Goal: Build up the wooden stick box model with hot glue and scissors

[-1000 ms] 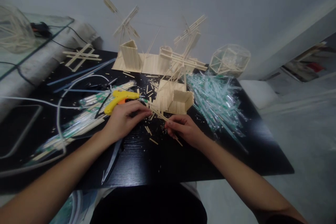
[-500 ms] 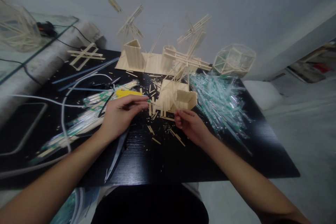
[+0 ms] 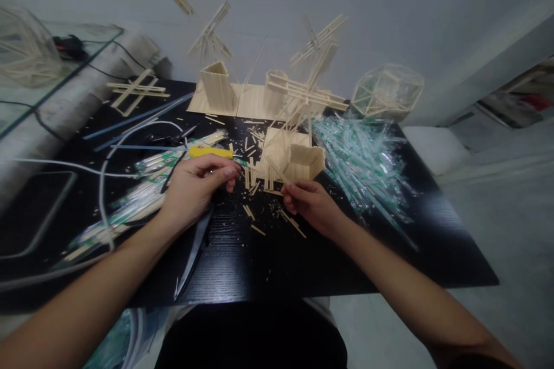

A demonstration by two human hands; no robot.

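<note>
My left hand (image 3: 201, 187) is closed in a pinch on a clear plastic wrapper (image 3: 243, 162) with green print, whose end sticks out to the right past the fingertips. My right hand (image 3: 309, 202) pinches thin wooden chopsticks (image 3: 277, 170) that slant up and to the left. Just beyond that hand is an open-topped box (image 3: 305, 162) built of sticks, beside a flat stick panel (image 3: 274, 141). Short cut stick pieces (image 3: 249, 211) and crumbs lie between the hands. Behind my left hand is a yellow-handled tool (image 3: 210, 152).
Wrapped chopsticks (image 3: 142, 199) lie on the left, crossed by a white cable (image 3: 103, 184). A heap of wrappers (image 3: 363, 161) covers the right side. Stick-built windmill models (image 3: 216, 89) stand at the back, near a polyhedral stick frame (image 3: 387, 92). The black table's (image 3: 294, 268) front edge is close.
My right hand has shifted slightly left, and the chopsticks in it now show more clearly, tilted upward. My left hand has drawn a little to the left, its fingers curled more.
</note>
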